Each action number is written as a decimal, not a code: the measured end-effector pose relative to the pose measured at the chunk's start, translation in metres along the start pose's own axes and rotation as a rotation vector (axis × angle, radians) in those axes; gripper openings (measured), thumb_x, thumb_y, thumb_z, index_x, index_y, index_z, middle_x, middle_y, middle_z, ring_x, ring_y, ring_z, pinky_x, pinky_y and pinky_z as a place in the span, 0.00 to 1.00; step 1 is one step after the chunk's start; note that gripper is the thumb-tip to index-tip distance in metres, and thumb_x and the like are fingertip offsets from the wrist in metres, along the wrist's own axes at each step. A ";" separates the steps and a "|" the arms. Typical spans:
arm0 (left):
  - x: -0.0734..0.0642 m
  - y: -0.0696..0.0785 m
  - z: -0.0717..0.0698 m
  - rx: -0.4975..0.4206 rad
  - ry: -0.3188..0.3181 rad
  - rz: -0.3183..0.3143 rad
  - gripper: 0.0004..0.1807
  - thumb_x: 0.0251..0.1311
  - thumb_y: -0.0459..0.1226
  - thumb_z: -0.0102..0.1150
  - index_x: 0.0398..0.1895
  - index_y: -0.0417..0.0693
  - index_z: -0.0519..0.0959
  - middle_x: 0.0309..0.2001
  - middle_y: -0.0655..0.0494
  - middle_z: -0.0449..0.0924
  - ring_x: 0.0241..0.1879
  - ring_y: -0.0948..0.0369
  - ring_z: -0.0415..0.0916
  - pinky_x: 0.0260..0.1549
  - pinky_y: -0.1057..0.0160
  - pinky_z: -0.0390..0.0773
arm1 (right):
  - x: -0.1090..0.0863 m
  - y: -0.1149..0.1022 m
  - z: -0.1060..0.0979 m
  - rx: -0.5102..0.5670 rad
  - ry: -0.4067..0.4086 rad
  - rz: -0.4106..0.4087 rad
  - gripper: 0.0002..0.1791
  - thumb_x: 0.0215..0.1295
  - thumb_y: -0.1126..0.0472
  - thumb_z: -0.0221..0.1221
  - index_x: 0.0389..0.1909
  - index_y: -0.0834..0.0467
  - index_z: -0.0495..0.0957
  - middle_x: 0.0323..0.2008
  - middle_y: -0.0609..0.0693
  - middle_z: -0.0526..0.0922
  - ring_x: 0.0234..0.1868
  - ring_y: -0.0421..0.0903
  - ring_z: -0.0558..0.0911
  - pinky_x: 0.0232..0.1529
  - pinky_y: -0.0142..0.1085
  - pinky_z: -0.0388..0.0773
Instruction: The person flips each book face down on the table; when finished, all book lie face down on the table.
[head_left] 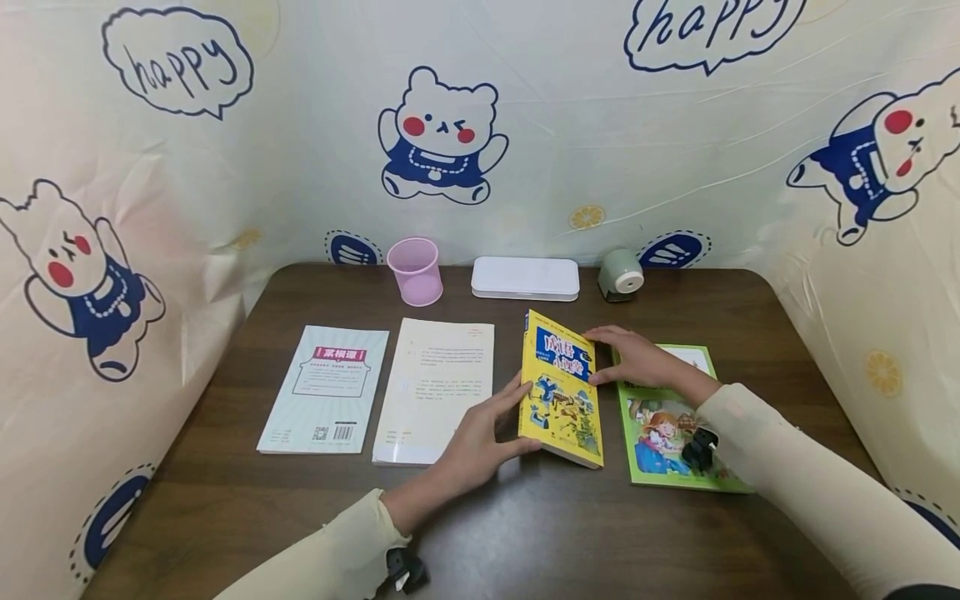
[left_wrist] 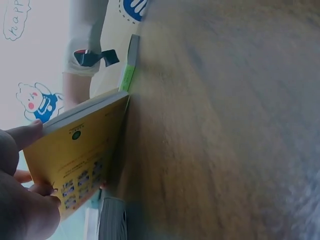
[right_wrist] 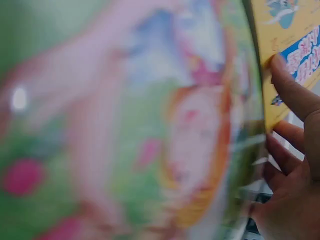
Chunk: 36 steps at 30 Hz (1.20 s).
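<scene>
On the dark wooden table [head_left: 525, 533], slightly right of centre, a yellow paperback book with a blue title block [head_left: 561, 392] stands tilted, its left side raised off the surface, its right edge down beside a green picture book with a cartoon girl on the cover [head_left: 660, 433]. Left hand [head_left: 483, 433]: thumb on the yellow cover's lower left edge, fingers curled behind it, gripping that edge. The left wrist view confirms this: thumb tip on the book's edge, fingers [left_wrist: 42, 189] on the back cover. Right hand [head_left: 630, 357]: gripping the yellow book's right side near the top, thumb on the front cover. In the right wrist view the thumb presses the yellow cover [right_wrist: 295, 45] and the other fingers [right_wrist: 282, 152] curl behind; the green book fills the rest, blurred.

The green picture book lies flat, partly under the right wrist and sleeve. Left of the yellow book lies a cream book with printed text on its cover [head_left: 437, 387], flat, just beside the left hand. Further left, a pale mint book with a red title band and barcode [head_left: 326, 398], flat.

Along the table's back edge: a pink translucent plastic cup [head_left: 415, 271], upright, contents not discernible; a white rectangular lidded case [head_left: 525, 277], closed; a pale green round pencil sharpener [head_left: 620, 274].

Surrounding the table on three sides hangs a cream sheet printed with bears [head_left: 442, 137].
</scene>
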<state>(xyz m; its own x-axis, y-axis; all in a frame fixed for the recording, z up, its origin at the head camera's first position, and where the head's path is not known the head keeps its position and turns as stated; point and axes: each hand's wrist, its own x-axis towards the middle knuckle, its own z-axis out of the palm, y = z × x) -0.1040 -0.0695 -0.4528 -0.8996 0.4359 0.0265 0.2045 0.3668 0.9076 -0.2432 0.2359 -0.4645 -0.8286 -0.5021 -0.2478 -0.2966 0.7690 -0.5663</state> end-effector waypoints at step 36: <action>-0.014 0.026 -0.003 0.081 0.116 0.321 0.37 0.60 0.35 0.74 0.74 0.44 0.71 0.80 0.55 0.57 0.76 0.60 0.61 0.69 0.53 0.68 | 0.025 -0.090 -0.019 0.405 0.121 -0.225 0.35 0.77 0.46 0.58 0.78 0.55 0.62 0.71 0.60 0.71 0.72 0.63 0.71 0.65 0.60 0.74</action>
<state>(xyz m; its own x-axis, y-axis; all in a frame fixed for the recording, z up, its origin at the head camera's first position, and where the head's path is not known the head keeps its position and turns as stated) -0.0870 -0.0685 -0.4279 -0.8212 0.4452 0.3570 0.5101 0.2921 0.8090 -0.2466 0.1613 -0.4043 -0.8215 -0.5702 -0.0045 -0.2859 0.4187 -0.8619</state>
